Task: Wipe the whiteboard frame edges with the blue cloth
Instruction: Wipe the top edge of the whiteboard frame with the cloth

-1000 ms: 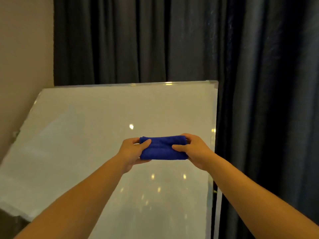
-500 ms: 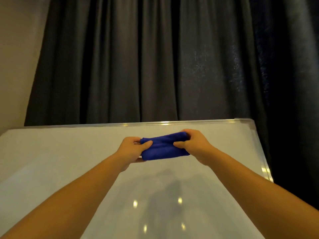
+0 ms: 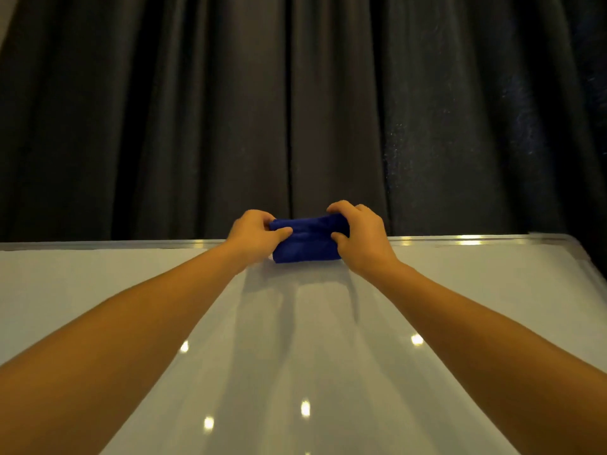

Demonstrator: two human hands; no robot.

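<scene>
Along the whiteboard's top frame edge (image 3: pixel 460 240) the folded blue cloth (image 3: pixel 305 241) lies lengthwise, left hand (image 3: pixel 253 234) and right hand (image 3: pixel 359 239) fingers (image 3: pixel 340 238) pinching its ends.

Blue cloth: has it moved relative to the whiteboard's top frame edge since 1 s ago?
Yes. The blue cloth went up the board; it now overlaps the top frame edge, held by the left hand and right hand.
</scene>
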